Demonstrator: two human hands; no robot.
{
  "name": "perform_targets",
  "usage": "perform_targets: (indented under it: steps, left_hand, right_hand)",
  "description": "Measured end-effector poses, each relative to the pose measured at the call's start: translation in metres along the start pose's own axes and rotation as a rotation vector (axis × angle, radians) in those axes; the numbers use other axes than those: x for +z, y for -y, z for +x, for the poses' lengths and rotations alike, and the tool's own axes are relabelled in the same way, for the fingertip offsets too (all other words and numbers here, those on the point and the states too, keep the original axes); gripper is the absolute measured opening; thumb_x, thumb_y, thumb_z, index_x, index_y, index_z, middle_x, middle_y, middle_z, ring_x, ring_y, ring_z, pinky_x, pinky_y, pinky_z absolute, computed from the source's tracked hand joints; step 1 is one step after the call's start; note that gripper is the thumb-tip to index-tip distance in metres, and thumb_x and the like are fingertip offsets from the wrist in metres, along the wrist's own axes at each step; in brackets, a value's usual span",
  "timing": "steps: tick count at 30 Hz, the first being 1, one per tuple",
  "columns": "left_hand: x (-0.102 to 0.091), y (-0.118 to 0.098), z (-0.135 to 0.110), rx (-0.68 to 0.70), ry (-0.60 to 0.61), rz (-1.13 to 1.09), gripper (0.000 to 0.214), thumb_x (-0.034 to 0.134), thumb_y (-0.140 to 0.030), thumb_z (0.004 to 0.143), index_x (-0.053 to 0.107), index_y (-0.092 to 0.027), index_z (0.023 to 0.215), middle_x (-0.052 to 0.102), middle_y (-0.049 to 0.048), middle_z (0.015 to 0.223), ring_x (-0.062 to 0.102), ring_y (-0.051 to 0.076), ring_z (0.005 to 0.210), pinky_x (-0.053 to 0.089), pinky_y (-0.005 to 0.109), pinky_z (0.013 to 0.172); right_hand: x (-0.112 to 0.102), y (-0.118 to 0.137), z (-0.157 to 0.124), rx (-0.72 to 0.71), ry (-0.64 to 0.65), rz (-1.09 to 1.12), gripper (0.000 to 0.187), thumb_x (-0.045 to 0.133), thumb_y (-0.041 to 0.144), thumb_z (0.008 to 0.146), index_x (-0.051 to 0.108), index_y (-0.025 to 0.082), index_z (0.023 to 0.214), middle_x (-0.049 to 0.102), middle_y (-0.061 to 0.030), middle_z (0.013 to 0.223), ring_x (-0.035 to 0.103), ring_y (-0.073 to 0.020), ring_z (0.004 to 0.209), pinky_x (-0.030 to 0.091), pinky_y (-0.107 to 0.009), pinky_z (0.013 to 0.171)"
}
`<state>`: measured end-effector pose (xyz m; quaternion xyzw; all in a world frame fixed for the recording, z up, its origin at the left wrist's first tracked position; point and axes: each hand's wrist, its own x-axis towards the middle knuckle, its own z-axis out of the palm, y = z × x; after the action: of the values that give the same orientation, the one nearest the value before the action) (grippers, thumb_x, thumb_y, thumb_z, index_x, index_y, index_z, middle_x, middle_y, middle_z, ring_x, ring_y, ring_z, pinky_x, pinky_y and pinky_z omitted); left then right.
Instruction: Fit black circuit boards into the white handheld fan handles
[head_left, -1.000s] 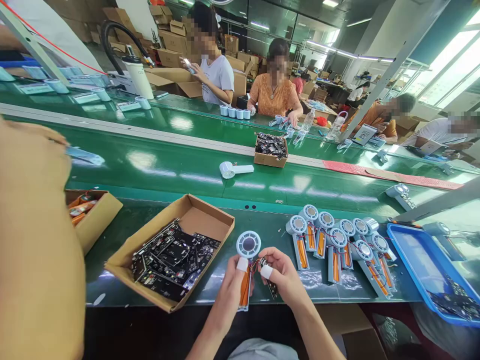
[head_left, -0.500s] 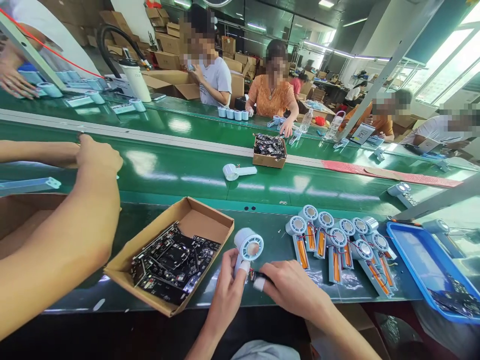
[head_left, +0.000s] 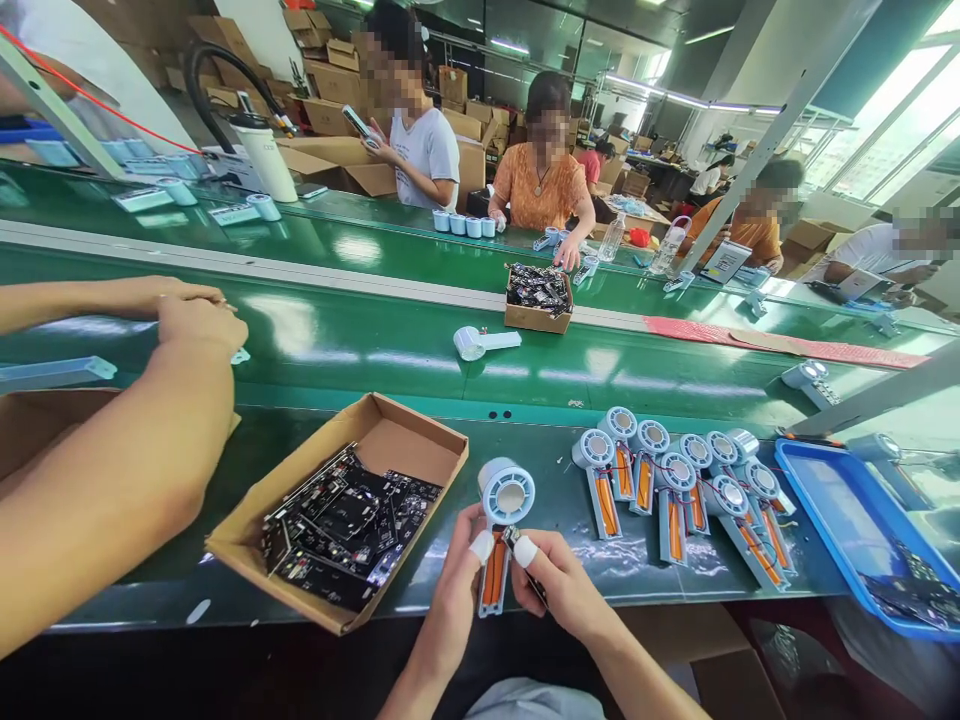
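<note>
In L hand (head_left: 459, 572), gripped: blue fan (head_left: 507, 500); R hand (head_left: 566, 582) beside it, pinching PCB (head_left: 511, 537), prob.

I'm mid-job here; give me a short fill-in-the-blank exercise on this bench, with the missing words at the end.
1. The left hand holds a light-blue device with a long insert coloured ____.
2. The right hand pinches a dark circuit board and wears a thumb cover coloured ____.
3. The cardboard box lies to the ____ of the held device.
4. The plastic tray is coloured ____.

Missing words: orange; white; left; blue.
</note>
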<state>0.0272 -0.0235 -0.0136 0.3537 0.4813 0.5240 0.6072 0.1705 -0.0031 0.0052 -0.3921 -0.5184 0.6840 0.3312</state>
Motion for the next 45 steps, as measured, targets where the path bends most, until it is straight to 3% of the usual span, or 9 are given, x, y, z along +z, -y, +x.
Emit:
perform_targets:
  steps: [5, 10, 15, 20, 26, 32, 38, 43, 45]
  left_hand:
    - [0.005, 0.002, -0.003, -0.037, 0.0, -0.002, 0.05, 0.064, -0.044, 0.086, 0.049, -0.024, 0.13, 0.063, 0.0093, 0.135, 0.055, 0.028, 0.131, 0.046, 0.036, 0.104]
    - [0.01, -0.004, -0.002, -0.047, -0.086, 0.171, 0.044, 0.056, -0.049, 0.089, 0.05, -0.023, 0.124, 0.064, 0.012, 0.13, 0.06, 0.028, 0.123, 0.048, 0.039, 0.101]
    - [0.013, -0.006, 0.002, -0.005, -0.234, 0.312, 0.029, 0.05, -0.041, 0.088, 0.058, -0.023, 0.109, 0.067, 0.0113, 0.119, 0.064, 0.027, 0.112, 0.052, 0.036, 0.09]
    - [0.019, -0.003, 0.005, -0.057, -0.19, 0.227, 0.035, 0.047, -0.04, 0.091, 0.054, -0.023, 0.122, 0.065, 0.0123, 0.13, 0.064, 0.027, 0.117, 0.056, 0.035, 0.085]
    - [0.031, -0.001, 0.004, 0.009, -0.22, 0.222, 0.049, 0.043, -0.045, 0.094, 0.041, -0.02, 0.136, 0.053, 0.0167, 0.146, 0.048, 0.029, 0.139, 0.045, 0.044, 0.108]
    - [0.026, -0.001, 0.011, 0.004, -0.178, 0.222, 0.05, 0.043, -0.05, 0.095, 0.038, -0.021, 0.134, 0.049, 0.017, 0.151, 0.046, 0.028, 0.142, 0.042, 0.041, 0.112]
    - [0.02, 0.004, 0.022, -0.116, -0.14, 0.125, 0.057, 0.05, -0.058, 0.088, 0.043, -0.02, 0.131, 0.071, 0.0145, 0.122, 0.067, 0.028, 0.12, 0.049, 0.042, 0.104]
    - [0.019, -0.016, 0.018, -0.026, -0.012, 0.462, 0.044, 0.041, -0.042, 0.092, 0.054, -0.018, 0.127, 0.073, 0.0145, 0.119, 0.067, 0.027, 0.117, 0.049, 0.04, 0.101]
    - [0.012, -0.032, 0.01, 0.023, 0.066, 0.664, 0.04, 0.04, -0.034, 0.092, 0.061, -0.02, 0.123, 0.076, 0.0125, 0.113, 0.07, 0.028, 0.11, 0.052, 0.039, 0.094]
  right_hand:
    - [0.005, 0.0, 0.001, 0.003, -0.064, 0.024, 0.06, 0.048, 0.073, 0.092, 0.041, 0.022, 0.061, 0.037, 0.0087, 0.042, 0.028, -0.0063, 0.038, 0.026, -0.02, 0.043]
    - [0.01, 0.001, -0.01, -0.062, -0.171, -0.085, 0.051, 0.05, 0.066, 0.095, 0.049, 0.02, 0.074, 0.042, 0.0082, 0.052, 0.034, -0.0076, 0.046, 0.031, -0.02, 0.046]
    - [0.019, -0.008, -0.028, -0.238, -0.285, -0.29, 0.038, 0.053, 0.042, 0.101, 0.055, 0.021, 0.133, 0.069, -0.0063, 0.105, 0.064, -0.0173, 0.092, 0.052, -0.027, 0.084]
    - [0.023, -0.025, -0.022, -0.327, -0.423, -0.47, 0.045, 0.043, 0.027, 0.103, 0.049, 0.023, 0.147, 0.063, -0.0112, 0.139, 0.062, -0.0249, 0.125, 0.052, -0.036, 0.102]
    - [0.025, -0.025, -0.012, -0.244, -0.511, -0.989, 0.059, 0.041, 0.012, 0.094, 0.042, 0.016, 0.153, 0.074, -0.0173, 0.114, 0.075, -0.0276, 0.092, 0.061, -0.036, 0.076]
    - [0.028, 0.0, -0.012, -0.024, -0.222, -1.374, 0.077, 0.048, 0.006, 0.086, 0.027, 0.016, 0.16, 0.076, -0.0116, 0.09, 0.074, -0.0262, 0.066, 0.058, -0.031, 0.059]
    - [0.022, -0.011, -0.004, -0.245, -0.241, -1.399, 0.091, 0.041, 0.006, 0.082, -0.005, 0.007, 0.161, 0.06, -0.0266, 0.136, 0.07, -0.033, 0.108, 0.062, -0.039, 0.077]
    - [0.01, -0.041, 0.004, -0.331, -0.415, -1.317, 0.083, 0.034, 0.008, 0.09, -0.01, 0.008, 0.16, 0.073, -0.0205, 0.107, 0.074, -0.0292, 0.083, 0.062, -0.039, 0.066]
    - [0.003, -0.048, 0.009, -0.394, -0.463, -1.35, 0.082, 0.035, 0.008, 0.091, -0.009, 0.01, 0.161, 0.073, -0.0191, 0.105, 0.073, -0.0297, 0.086, 0.063, -0.043, 0.072]
